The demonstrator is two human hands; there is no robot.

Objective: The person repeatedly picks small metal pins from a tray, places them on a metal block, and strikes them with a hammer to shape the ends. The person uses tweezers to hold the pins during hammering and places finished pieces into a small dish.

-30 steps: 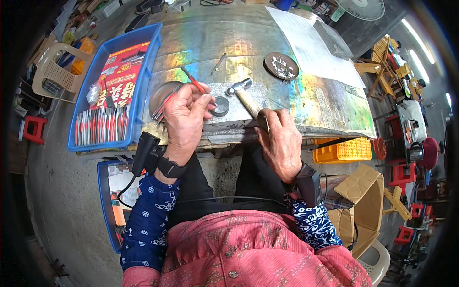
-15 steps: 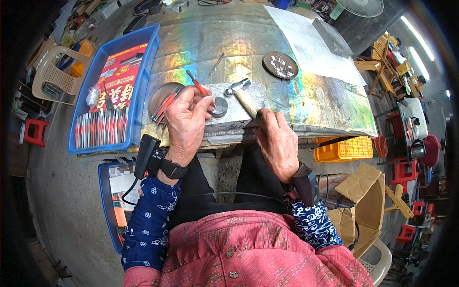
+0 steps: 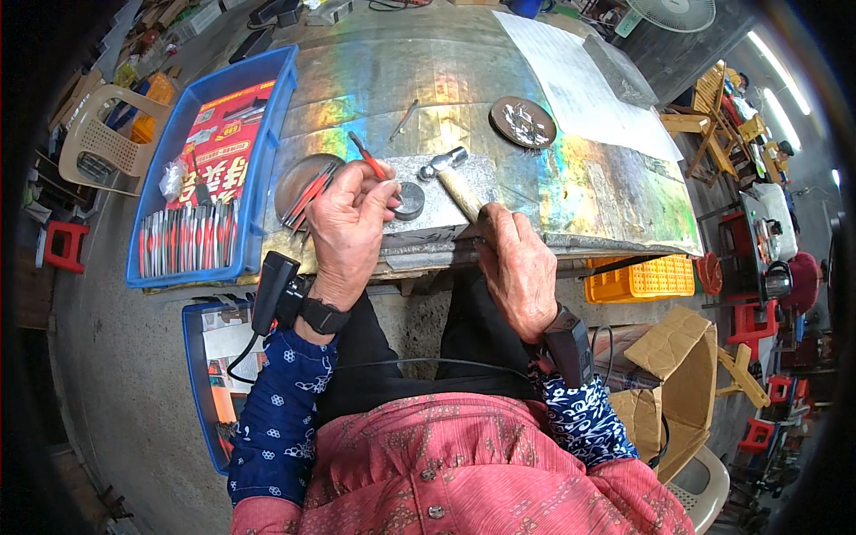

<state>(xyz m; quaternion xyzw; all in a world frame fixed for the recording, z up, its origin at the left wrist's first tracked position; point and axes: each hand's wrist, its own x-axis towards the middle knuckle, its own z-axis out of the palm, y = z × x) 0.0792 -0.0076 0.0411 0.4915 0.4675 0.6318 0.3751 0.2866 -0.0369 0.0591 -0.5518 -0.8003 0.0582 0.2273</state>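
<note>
Currently, the left hand [image 3: 346, 232] pinches a slender red tool with a dark tip [image 3: 369, 159] between the thumb and the bent forefinger. The tool slants up and to the left out of the grip, its dark end clear above the knuckles; its lower end is hidden by the fingers. Just left of these fingers a bundle of slim red-and-silver tools [image 3: 306, 198] fans out across a round brownish dish [image 3: 290, 176]; whether the curled lower fingers also hold that bundle, I cannot tell.

Meanwhile, the right hand [image 3: 520, 272] is closed around the end of the handle of a ball-headed metal hammer with a pale wooden handle [image 3: 457, 190]. Its steel head lies up and to the left of the fingers, over a mottled light-grey block [image 3: 487, 174] at the near edge of the table [image 3: 357, 71]. On the block, a thick dark-grey disc [image 3: 410, 201] sits just right of the left fingertips, between them and the hammer.

Farther off, a thin metal rod [image 3: 404, 120] lies beyond the block, and a round dark dish [image 3: 501, 130] bears small pale pieces. At the left, a blue plastic tray [image 3: 280, 125] carries a red printed sheet [image 3: 223, 134] and an upright row of red-and-silver tools [image 3: 189, 236].
</note>
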